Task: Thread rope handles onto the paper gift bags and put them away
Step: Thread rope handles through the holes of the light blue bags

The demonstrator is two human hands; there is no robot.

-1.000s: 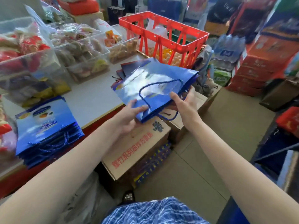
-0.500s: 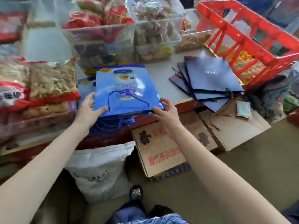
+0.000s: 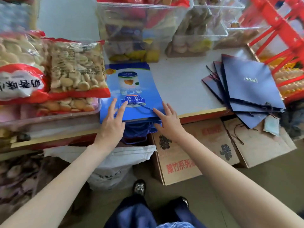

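A glossy blue paper gift bag with a printed picture lies flat on top of a stack of like bags at the white table's front edge. Its blue rope handle lies across its near end, and more blue rope loops hang from the stack below the edge. My left hand rests on the bag's near left part with fingers straight and spread. My right hand touches the near right corner, fingers straight. A fanned pile of dark navy flat bags lies at the table's right, overhanging the edge.
Bagged biscuits and clear snack bins crowd the table's left and back. A red crate stands at the right. Cardboard boxes and a white sack sit on the floor under the table edge, by my feet.
The blue bag was carried left from in front of the red crate and laid on the stack. Both hands went from holding its edges to lying flat on it.
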